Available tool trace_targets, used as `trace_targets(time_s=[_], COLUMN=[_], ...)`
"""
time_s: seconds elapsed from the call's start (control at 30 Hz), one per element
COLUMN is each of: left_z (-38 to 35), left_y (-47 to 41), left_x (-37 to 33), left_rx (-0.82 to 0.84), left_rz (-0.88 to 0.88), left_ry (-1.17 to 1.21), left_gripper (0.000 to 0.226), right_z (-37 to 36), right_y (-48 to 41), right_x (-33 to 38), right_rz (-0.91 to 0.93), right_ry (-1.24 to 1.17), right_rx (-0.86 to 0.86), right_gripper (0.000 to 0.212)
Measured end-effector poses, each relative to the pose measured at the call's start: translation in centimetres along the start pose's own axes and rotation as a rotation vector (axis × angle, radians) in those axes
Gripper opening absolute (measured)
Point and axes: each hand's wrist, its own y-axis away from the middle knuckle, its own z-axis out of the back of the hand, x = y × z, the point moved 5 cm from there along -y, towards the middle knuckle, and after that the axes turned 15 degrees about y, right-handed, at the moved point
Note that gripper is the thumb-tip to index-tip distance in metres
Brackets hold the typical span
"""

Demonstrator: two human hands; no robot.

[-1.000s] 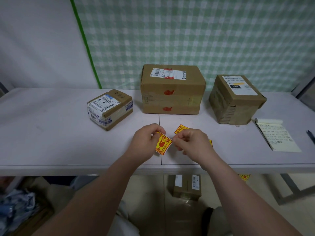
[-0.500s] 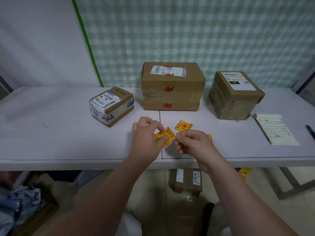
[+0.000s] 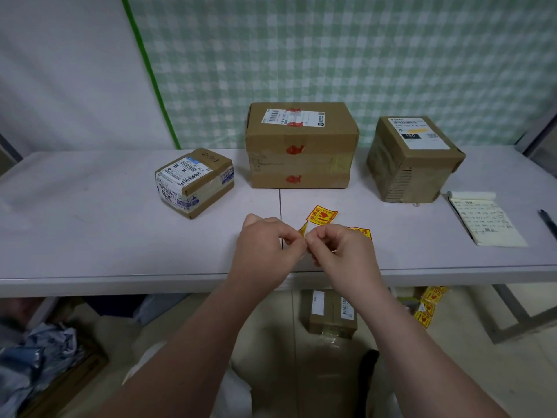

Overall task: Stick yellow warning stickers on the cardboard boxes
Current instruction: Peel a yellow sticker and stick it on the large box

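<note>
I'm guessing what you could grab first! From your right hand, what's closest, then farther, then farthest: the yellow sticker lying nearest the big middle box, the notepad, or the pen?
From the right hand:
1. Yellow sticker, lying just beyond the knuckles.
2. Notepad, off to the right.
3. Pen, farthest right, at the picture's edge.

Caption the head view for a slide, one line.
Person's left hand and right hand pinch a yellow warning sticker over the table; two more stickers lie nearby, three cardboard boxes behind.
</note>
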Motion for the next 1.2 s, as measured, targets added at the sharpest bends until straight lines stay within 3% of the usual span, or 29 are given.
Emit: trace_targets(time_s=[0.27, 0.57, 0.77, 0.97, 1.2], left_z=[-0.1, -0.4, -0.6, -0.5, -0.8], left_y=[-0.1, -0.1, -0.2, -0.2, -0.4], left_x=[-0.4, -0.4, -0.3, -0.1, 0.1], left_rx=[0.084, 0.076, 0.043, 0.038, 0.084], left_rz=[-0.026, 0.01, 0.022, 0.056, -0.023], left_ry=[-0.011, -0.028, -0.014, 0.071, 0.037], left_gripper=[0.016, 0.016, 0.015, 0.017, 0.017], right_z=[0.8, 1.0, 0.8, 0.4, 0.3], right_y=[0.3, 0.4, 0.4, 0.3, 0.2], right_x=[0.7, 1.2, 0.9, 0.1, 0.0], right_rz=[0.164, 0.185, 0.113, -0.023, -0.051], right_ry=[0.19, 0.234, 0.178, -0.034, -0.071], right_rx=[-0.099, -0.085, -0.054, 0.018, 0.068], right_gripper=[0.011, 0.013, 0.014, 0.016, 0.016])
